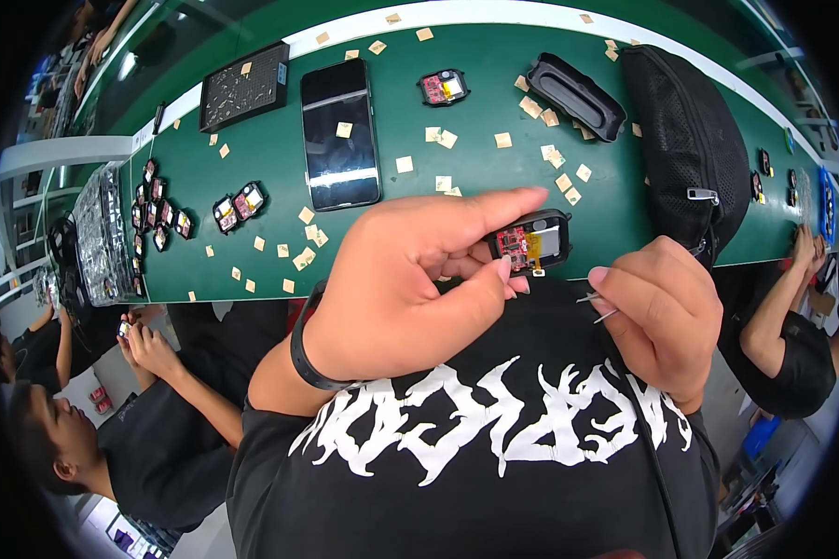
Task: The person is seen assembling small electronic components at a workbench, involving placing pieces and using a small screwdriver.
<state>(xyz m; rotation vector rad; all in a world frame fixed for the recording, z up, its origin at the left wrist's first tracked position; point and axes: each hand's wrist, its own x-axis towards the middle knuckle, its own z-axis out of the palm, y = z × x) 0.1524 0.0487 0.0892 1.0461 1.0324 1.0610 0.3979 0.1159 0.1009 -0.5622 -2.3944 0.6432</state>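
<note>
Over the table's near edge, my left hand [405, 289] grips a small black device housing [550, 244] between thumb and fingers. Its open side faces up and shows a red circuit board, a silvery part and a strip of yellow tape. To its right, my right hand [667, 312] is pinched closed on tweezers [606, 317]. Only their two thin metal tips stick out, pointing toward the housing without touching it. The rest of the tweezers is hidden in my fingers.
On the green table [475, 177] lie a smartphone [340, 154], a black parts tray [244, 88], an oblong black tray [576, 96], a black zip pouch [685, 140], several similar housings [240, 207] and scattered beige squares [503, 141]. Co-workers [126, 410] sit at both sides.
</note>
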